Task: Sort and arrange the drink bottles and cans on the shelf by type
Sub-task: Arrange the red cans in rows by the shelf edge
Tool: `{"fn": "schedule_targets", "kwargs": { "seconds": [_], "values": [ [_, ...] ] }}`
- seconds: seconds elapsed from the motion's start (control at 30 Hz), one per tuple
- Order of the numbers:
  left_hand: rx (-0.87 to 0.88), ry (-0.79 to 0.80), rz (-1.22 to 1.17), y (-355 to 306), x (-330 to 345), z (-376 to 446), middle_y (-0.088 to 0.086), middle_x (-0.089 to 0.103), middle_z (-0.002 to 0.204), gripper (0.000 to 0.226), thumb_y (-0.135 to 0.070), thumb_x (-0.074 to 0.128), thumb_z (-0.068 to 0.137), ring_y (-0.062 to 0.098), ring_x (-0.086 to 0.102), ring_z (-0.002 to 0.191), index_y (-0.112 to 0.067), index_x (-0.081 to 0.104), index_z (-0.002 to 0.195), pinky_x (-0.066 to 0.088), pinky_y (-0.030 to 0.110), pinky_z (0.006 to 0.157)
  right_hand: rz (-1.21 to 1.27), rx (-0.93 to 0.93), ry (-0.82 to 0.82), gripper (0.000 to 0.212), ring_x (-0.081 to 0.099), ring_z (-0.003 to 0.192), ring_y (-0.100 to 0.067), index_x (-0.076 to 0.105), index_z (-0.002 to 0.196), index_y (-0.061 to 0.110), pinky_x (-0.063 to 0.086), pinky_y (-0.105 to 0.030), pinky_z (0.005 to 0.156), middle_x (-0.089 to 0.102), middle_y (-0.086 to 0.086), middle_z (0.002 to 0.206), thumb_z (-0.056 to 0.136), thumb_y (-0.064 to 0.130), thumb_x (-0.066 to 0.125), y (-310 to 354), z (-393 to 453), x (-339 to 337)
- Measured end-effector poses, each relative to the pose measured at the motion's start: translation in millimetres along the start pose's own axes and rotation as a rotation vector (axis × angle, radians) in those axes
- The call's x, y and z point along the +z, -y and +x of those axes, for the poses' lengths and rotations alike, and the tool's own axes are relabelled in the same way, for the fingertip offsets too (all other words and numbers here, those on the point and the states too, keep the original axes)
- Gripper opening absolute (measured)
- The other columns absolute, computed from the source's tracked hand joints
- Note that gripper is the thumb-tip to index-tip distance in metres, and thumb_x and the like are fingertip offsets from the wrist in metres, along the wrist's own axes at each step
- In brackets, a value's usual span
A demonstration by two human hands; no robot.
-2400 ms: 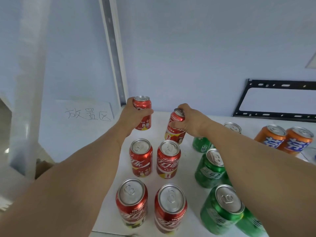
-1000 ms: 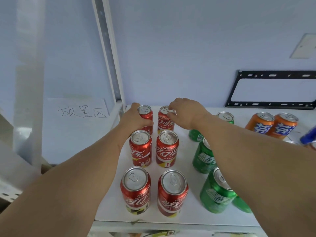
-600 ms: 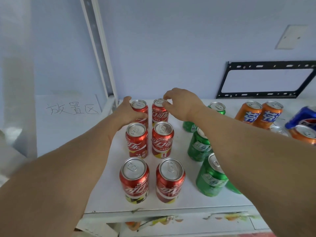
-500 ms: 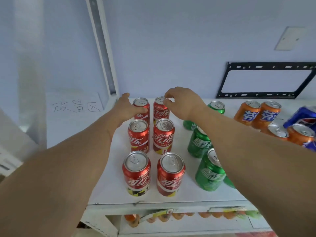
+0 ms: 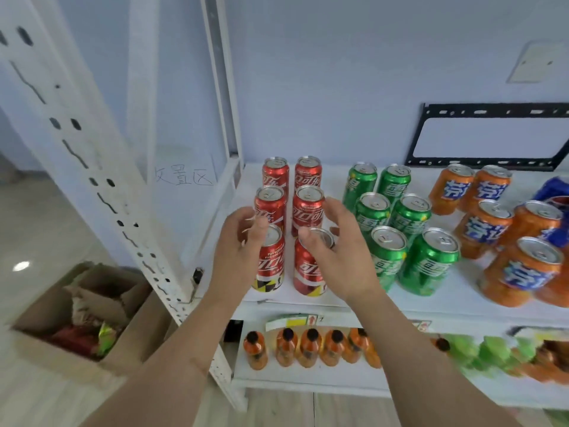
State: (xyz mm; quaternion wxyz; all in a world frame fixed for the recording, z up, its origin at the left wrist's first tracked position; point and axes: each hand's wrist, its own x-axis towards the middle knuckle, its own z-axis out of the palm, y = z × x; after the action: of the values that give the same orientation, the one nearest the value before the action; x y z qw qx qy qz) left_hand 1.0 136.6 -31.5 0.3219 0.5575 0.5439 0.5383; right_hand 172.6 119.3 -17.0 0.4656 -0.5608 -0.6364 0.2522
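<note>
On the white shelf [image 5: 446, 306], several red cola cans [image 5: 308, 208] stand in two columns at the left. Beside them stand several green cans [image 5: 409, 212] in two columns, then orange cans [image 5: 483, 229], and a blue can [image 5: 554, 191] at the far right. My left hand [image 5: 238, 245] hovers in front of the front left red can [image 5: 271, 266], fingers apart and holding nothing. My right hand [image 5: 341, 251] hovers over the front right red can [image 5: 309, 272], also spread and not gripping.
A white perforated shelf post [image 5: 101, 186] slants down at the left. A cardboard box [image 5: 80, 312] with packets sits on the floor. Small orange bottles [image 5: 311, 346] line the lower shelf. A black bracket [image 5: 489, 135] leans on the wall behind the cans.
Both hands let go of the back red cans and drew back toward the shelf's front. The view pulled away and down, showing the lower shelf and more cans.
</note>
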Motion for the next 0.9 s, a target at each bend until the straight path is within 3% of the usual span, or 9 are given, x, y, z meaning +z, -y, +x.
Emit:
{"fn": "schedule_targets", "kwargs": {
  "seconds": [0.1,0.2,0.33,0.47,0.63,0.73,0.8,0.9],
  "values": [
    [-0.057,0.098,0.035,17,-2,-13,-0.027,0.056,0.111,0.046,-0.051,0.067,0.082,-0.018,0.056,0.097,-0.040,0.045,0.121,0.044,0.008,0.078,0.057,0.072,0.008,0.063,0.038,0.101,0.036,0.037,0.134,0.045,0.030,0.009,0.077,0.045,0.029,0.121,0.084,0.043,0.074,-9,-17,5],
    [-0.082,0.179,0.026,32,-4,-14,-0.023,0.062,0.113,0.064,-0.039,0.082,0.074,-0.008,0.061,0.101,-0.042,0.045,0.126,0.050,0.019,0.086,0.078,0.180,0.047,0.069,0.050,0.095,0.027,0.032,0.117,0.057,0.040,0.002,0.069,0.049,0.034,0.113,0.073,0.044,0.083,-19,-23,12],
    [-0.106,0.246,0.008,39,-12,-5,-0.023,0.065,0.114,0.071,-0.051,0.083,0.064,0.001,0.063,0.106,-0.047,0.048,0.125,0.053,0.036,0.094,0.034,0.229,0.023,0.077,0.054,0.091,0.019,0.034,0.125,0.048,0.041,-0.002,0.067,0.054,0.028,0.110,0.067,0.050,0.085,-27,-24,18],
    [-0.118,0.329,-0.037,43,-19,0,-0.015,0.066,0.118,0.076,-0.051,0.084,0.061,0.011,0.063,0.112,-0.043,0.049,0.128,0.052,0.046,0.098,0.018,0.243,0.060,0.080,0.059,0.096,0.004,0.038,0.137,0.036,0.047,-0.016,0.082,0.057,0.024,0.109,0.072,0.044,0.084,-31,-21,19],
    [-0.117,0.369,-0.039,44,-21,2,-0.015,0.064,0.121,0.081,-0.053,0.084,0.062,0.012,0.062,0.114,-0.043,0.045,0.132,0.051,0.047,0.099,0.052,0.260,0.118,0.083,0.059,0.104,-0.002,0.035,0.140,0.034,0.046,-0.020,0.086,0.059,0.018,0.116,0.073,0.041,0.083,-31,-16,18],
    [-0.113,0.385,-0.051,45,-22,2,-0.015,0.064,0.122,0.081,-0.054,0.085,0.062,0.009,0.062,0.114,-0.043,0.044,0.132,0.051,0.045,0.099,0.081,0.269,0.126,0.083,0.058,0.103,0.006,0.035,0.140,0.033,0.048,-0.020,0.088,0.059,0.020,0.116,0.073,0.045,0.082,-26,-17,18],
    [-0.120,0.393,-0.067,40,-23,1,-0.019,0.062,0.122,0.079,-0.055,0.084,0.063,0.004,0.060,0.114,-0.045,0.043,0.130,0.050,0.041,0.101,0.078,0.266,0.102,0.079,0.057,0.103,0.007,0.033,0.142,0.032,0.046,-0.020,0.090,0.057,0.022,0.119,0.078,0.051,0.074,-17,-19,17],
    [-0.118,0.321,-0.104,19,-23,7,-0.017,0.052,0.136,0.076,-0.062,0.062,0.073,0.002,0.053,0.118,-0.039,0.036,0.140,0.043,0.031,0.101,0.071,0.234,-0.003,0.081,0.046,0.120,-0.004,0.027,0.151,0.024,0.037,-0.025,0.100,0.048,0.010,0.139,0.084,0.064,0.052,2,-11,12]
  ]
}}
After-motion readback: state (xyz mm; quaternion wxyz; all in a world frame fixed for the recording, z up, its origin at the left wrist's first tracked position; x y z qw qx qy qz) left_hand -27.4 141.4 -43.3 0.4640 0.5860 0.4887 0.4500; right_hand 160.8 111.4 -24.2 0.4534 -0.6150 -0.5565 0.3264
